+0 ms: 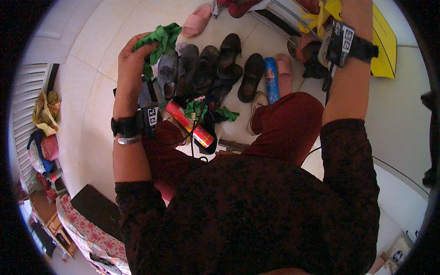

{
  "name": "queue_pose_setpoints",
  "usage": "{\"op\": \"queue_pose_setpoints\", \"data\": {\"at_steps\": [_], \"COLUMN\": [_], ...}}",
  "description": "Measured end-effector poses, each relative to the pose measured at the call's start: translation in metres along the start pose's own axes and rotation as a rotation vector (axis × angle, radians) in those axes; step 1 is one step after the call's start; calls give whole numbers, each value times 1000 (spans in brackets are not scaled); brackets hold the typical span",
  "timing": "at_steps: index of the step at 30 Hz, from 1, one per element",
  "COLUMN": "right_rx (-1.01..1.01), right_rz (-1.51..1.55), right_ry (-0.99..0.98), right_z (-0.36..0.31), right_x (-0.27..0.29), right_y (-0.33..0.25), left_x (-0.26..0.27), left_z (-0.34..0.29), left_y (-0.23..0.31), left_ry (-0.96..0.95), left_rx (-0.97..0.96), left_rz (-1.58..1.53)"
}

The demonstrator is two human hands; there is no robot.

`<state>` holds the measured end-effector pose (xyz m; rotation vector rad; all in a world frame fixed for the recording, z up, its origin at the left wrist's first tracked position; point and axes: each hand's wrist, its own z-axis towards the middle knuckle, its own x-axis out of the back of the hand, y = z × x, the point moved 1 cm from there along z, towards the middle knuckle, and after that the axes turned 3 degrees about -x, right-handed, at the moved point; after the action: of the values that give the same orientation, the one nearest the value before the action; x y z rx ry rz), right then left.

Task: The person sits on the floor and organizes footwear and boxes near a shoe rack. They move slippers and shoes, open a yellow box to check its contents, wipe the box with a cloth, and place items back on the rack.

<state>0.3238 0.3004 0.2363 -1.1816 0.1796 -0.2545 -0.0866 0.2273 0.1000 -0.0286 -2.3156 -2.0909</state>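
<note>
My left hand [135, 52] is closed on a crumpled green cloth [161, 40], held up at the upper left beyond a row of shoes. My right arm reaches to the top right, where only the base of my right hand [357, 10] shows; its fingers lie past the picture's edge. Yellow material [327, 11] and a metal rack [279, 25] are nearest to it. Between my feet lies a red cylindrical can [190, 124], with more green cloth [196, 109] beside it. Several dark, dusty-looking shoes [206, 64] stand in front of me.
A blue cylinder [272, 81] stands beside a pink slipper [284, 73] near my right knee. Another pink slipper [197, 20] lies farther off. Bags [46, 112] hang by the slatted door at left. A dark mat [96, 208] lies at lower left. Thin cables run from my wrists.
</note>
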Motion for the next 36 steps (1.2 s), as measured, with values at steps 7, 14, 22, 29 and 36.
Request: {"op": "queue_pose_setpoints", "data": {"at_steps": [7, 14, 22, 29, 36], "right_rx": [-105, -57, -388, -710, -1020], "right_rz": [710, -181, 609, 880, 780], "right_ry": [-80, -20, -106, -262, -385], "right_z": [-16, -97, -168, -266, -378], "right_x": [34, 69, 32, -8, -49], "right_y": [-7, -12, 33, 119, 190], "left_x": [-4, 14, 32, 88, 137], "left_z": [-1, 3, 20, -2, -62], "left_y": [2, -3, -28, -72, -63], "left_ry": [52, 112, 201, 383, 400], "left_rx": [17, -66, -24, 39, -39], "left_rz": [13, -39, -94, -175, -1]}}
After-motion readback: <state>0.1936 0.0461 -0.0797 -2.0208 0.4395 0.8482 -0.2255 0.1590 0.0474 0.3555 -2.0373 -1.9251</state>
